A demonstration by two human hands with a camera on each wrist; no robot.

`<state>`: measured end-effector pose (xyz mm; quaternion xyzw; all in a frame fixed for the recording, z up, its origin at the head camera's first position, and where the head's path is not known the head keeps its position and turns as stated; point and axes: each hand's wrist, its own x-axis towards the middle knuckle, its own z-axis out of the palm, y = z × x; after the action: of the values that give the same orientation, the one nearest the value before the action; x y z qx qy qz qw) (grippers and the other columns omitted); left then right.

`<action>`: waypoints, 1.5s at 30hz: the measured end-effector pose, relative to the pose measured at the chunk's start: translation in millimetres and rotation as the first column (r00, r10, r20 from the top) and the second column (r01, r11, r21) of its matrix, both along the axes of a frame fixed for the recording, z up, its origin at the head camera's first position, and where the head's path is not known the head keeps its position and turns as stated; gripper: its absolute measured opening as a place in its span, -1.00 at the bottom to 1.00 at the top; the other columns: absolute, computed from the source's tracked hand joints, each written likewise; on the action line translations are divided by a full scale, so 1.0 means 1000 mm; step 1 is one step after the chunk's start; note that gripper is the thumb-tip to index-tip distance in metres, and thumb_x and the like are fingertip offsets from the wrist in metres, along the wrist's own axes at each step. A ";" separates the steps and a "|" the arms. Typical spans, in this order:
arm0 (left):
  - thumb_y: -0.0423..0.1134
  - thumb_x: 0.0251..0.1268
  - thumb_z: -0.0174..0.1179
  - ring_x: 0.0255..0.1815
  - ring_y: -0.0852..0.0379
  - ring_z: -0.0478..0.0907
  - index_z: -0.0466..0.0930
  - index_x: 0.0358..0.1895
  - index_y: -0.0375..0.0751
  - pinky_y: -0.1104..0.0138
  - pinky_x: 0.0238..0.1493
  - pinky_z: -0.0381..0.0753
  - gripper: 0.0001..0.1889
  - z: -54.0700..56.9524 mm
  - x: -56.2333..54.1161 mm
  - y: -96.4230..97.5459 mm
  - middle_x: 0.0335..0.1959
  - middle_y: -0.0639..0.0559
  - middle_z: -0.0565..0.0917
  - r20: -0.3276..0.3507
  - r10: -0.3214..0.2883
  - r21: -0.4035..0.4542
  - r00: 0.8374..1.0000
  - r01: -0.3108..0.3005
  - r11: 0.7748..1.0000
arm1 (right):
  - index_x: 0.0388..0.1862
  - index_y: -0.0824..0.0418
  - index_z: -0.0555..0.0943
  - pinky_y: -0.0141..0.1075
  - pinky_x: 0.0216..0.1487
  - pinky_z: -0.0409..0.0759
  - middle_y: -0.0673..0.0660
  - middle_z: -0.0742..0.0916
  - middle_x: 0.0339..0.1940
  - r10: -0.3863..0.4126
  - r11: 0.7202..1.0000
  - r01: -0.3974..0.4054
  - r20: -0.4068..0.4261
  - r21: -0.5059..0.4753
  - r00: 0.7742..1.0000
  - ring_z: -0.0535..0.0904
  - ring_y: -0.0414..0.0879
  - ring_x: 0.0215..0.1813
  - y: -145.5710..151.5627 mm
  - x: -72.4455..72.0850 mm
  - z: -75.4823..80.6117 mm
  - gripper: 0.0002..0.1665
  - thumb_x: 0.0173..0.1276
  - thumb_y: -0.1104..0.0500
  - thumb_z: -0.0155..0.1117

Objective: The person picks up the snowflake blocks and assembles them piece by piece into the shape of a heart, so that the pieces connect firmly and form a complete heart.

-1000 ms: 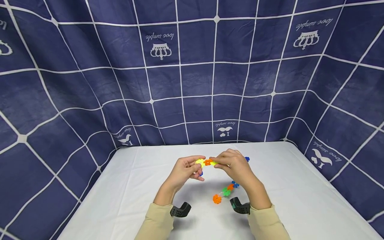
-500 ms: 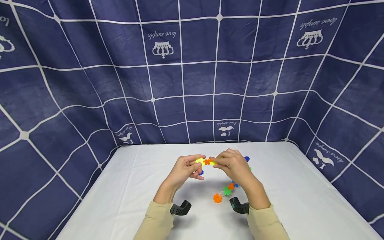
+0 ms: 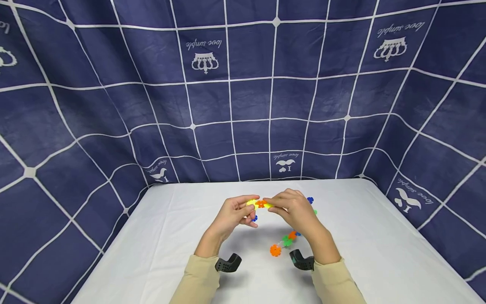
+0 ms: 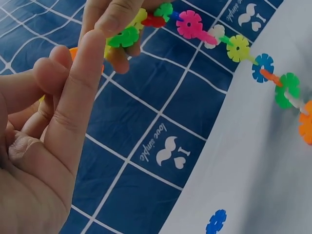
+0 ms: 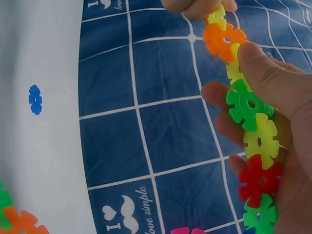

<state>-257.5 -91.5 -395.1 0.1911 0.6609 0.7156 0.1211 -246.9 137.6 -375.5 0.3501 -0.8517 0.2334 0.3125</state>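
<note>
My left hand (image 3: pixel 229 217) pinches a yellow snowflake disc (image 3: pixel 251 204) between thumb and fingers. An orange snowflake disc (image 5: pixel 219 41) is joined to it and bridges the gap between the hands. On its other side, my right hand (image 3: pixel 294 211) pinches another yellow disc (image 5: pixel 235 70) under the thumb. From there a chain of linked discs runs past the right palm, with a green disc (image 5: pixel 238 105), a yellow disc (image 5: pixel 263 139) and a red disc (image 5: pixel 253 181). In the left wrist view it continues through a pink disc (image 4: pixel 189 23). The left fingers partly hide their disc.
The chain's tail, ending in an orange disc (image 3: pixel 275 250), lies on the white-covered table (image 3: pixel 159 253) in front of the right forearm. A loose blue disc (image 5: pixel 35 100) lies on the table beyond the left hand. A blue checked curtain (image 3: pixel 247 101) surrounds the table.
Both hands keep their pinching grips and hardly move. A green disc of the chain behind the right hand has come into sight.
</note>
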 end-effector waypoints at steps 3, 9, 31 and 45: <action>-0.39 0.47 0.10 -0.56 0.23 0.50 0.43 0.37 -0.26 0.14 -0.24 0.79 -0.56 -0.001 0.000 -0.001 -0.49 0.02 0.62 -0.019 -0.011 -0.017 1.000 0.010 1.000 | -0.02 -0.04 0.78 -0.25 -0.04 0.52 -0.12 0.82 -0.23 -0.016 1.000 0.016 0.022 -0.004 1.000 0.63 -0.19 -0.14 0.001 0.000 0.000 -0.63 0.14 0.07 0.53; -0.32 0.47 0.13 -0.48 0.15 0.58 0.37 0.42 -0.09 0.18 -0.25 0.78 -0.51 -0.007 -0.002 -0.004 -0.35 -0.02 0.67 -0.074 0.025 -0.115 0.997 -0.033 0.993 | 0.01 -0.07 0.77 -0.16 0.04 0.55 -0.10 0.82 -0.11 -0.039 0.999 0.041 0.058 -0.028 0.998 0.67 -0.15 -0.04 0.006 0.000 0.000 -0.64 0.19 0.09 0.51; -0.41 0.27 0.21 0.50 -0.24 0.32 0.50 0.35 0.01 -0.22 0.50 0.18 -0.44 -0.098 -0.035 0.002 0.41 -0.12 0.49 -0.246 0.245 -0.494 0.938 -0.339 0.801 | 0.02 -0.02 0.76 -0.04 0.11 0.57 -0.07 0.81 -0.10 -0.049 0.997 0.056 0.101 -0.060 0.994 0.69 -0.11 0.00 0.012 -0.004 0.001 -0.66 0.24 0.09 0.48; -0.42 0.17 0.33 0.29 -0.11 0.55 0.64 0.14 -0.08 -0.22 0.42 0.18 -0.57 -0.101 -0.033 0.002 0.09 0.00 0.74 -0.348 0.227 -0.549 0.909 -0.394 0.737 | 0.05 -0.01 0.75 -0.07 0.17 0.61 -0.10 0.81 -0.09 -0.019 0.996 0.038 0.206 -0.085 0.978 0.71 -0.14 0.02 0.011 -0.008 -0.003 -0.65 0.27 0.07 0.46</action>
<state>-290.2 -89.1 -496.4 0.1195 0.8875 0.4437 -0.0334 -254.7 148.7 -378.7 0.2978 -0.8730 0.3013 0.2419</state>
